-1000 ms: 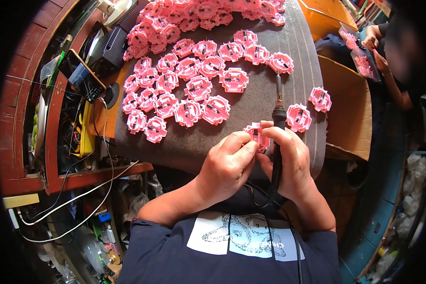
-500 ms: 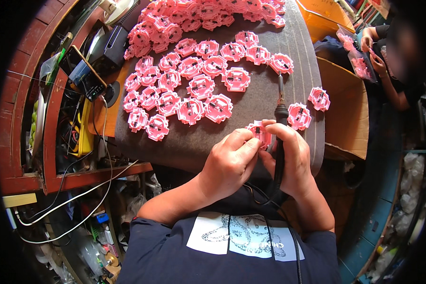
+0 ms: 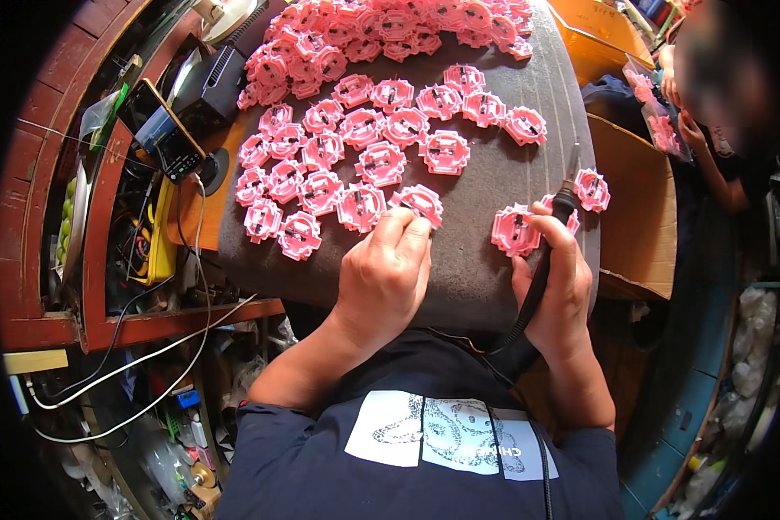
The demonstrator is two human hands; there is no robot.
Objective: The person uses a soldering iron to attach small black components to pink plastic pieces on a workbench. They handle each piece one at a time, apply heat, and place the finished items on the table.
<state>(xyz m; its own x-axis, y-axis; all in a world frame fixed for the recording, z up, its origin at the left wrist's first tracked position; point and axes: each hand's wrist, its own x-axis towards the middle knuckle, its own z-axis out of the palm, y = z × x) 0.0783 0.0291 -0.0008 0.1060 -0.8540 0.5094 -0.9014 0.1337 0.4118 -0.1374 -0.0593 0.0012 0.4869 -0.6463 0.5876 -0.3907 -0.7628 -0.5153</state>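
My left hand (image 3: 386, 269) pinches a pink plastic piece (image 3: 426, 201) among the scattered pieces on the dark grey board (image 3: 459, 277). To its right my right hand (image 3: 553, 290) is closed round a soldering iron (image 3: 562, 208) with a black handle, its metal tip pointing up the board. A pink piece (image 3: 511, 227) with a small dark part inside sits at my right thumb and forefinger, apparently held by them. Another piece (image 3: 591, 189) lies by the iron's tip at the right edge. Many more pieces (image 3: 381, 163) lie face up beyond my hands.
A pink pile (image 3: 390, 24) covers the board's far end. On the left are a phone on a stand (image 3: 160, 130), a black device (image 3: 210, 87) and cables. To the right are a cardboard box (image 3: 633, 217), an orange bin (image 3: 598, 30) and another person's hands (image 3: 692, 130) near bagged pink pieces.
My left hand has left the piece at my right thumb and moved up-left onto another piece. My right hand and the iron have shifted right, the tip away from the upper piece.
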